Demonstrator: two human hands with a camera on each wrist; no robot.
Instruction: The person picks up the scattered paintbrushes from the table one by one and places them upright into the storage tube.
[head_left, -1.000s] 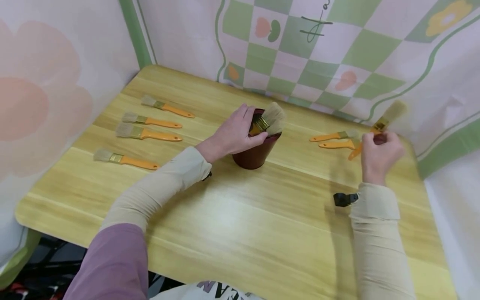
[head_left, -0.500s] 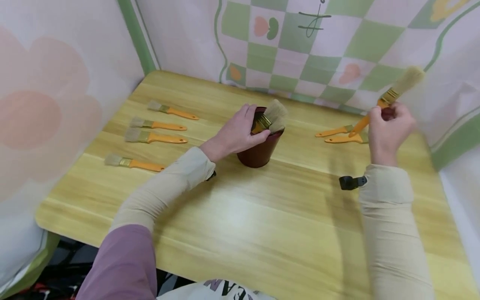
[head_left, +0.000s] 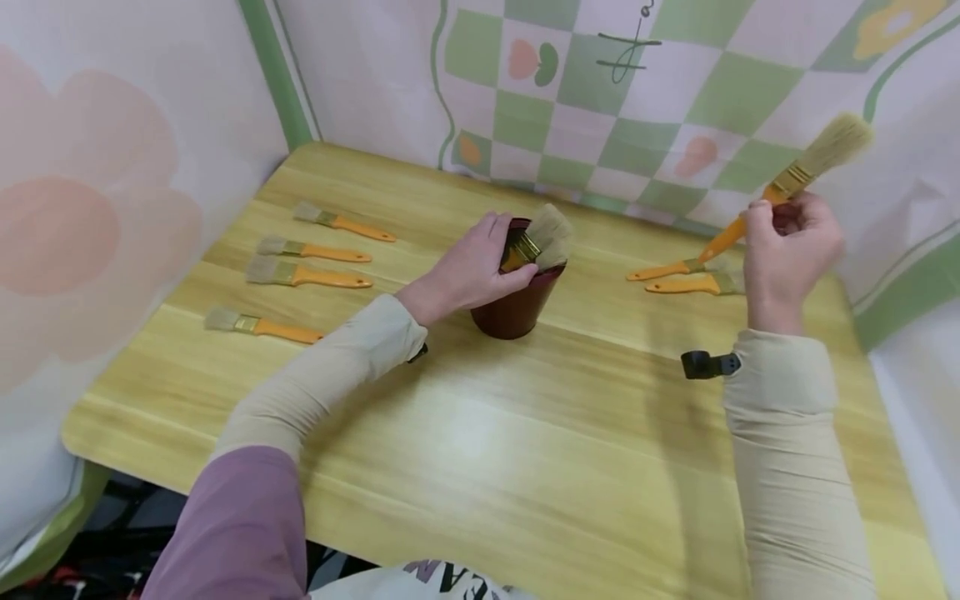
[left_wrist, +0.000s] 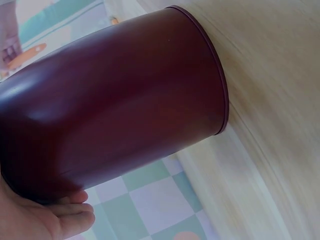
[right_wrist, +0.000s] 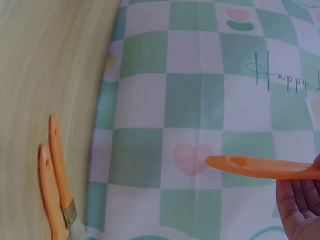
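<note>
My left hand point(head_left: 472, 265) grips the rim of a dark red bucket point(head_left: 512, 310) that stands on the table; in the left wrist view its smooth wall point(left_wrist: 125, 95) fills the middle. Bristle-up inside the bucket leans a paintbrush point(head_left: 550, 233), its handle mostly hidden. At the right, my right hand point(head_left: 793, 258) pinches another paintbrush point(head_left: 797, 177) by its orange handle, bristles pointing up and right, handle end down and left. The right wrist view shows that handle point(right_wrist: 260, 166) held above the table. Below it lie two paintbrushes point(head_left: 681, 285), their bristle ends partly hidden by the hand.
Several paintbrushes point(head_left: 311, 275) lie in a loose column on the left of the wooden table point(head_left: 465, 483), bristles to the left. A checked cloth point(head_left: 600, 108) hangs along the table's back edge. A plain curtain with a large flower print point(head_left: 97, 225) hangs at the left.
My right hand has lifted its paintbrush off the table, upward and slightly right, away from the two lying there. The left hand stays on the bucket.
</note>
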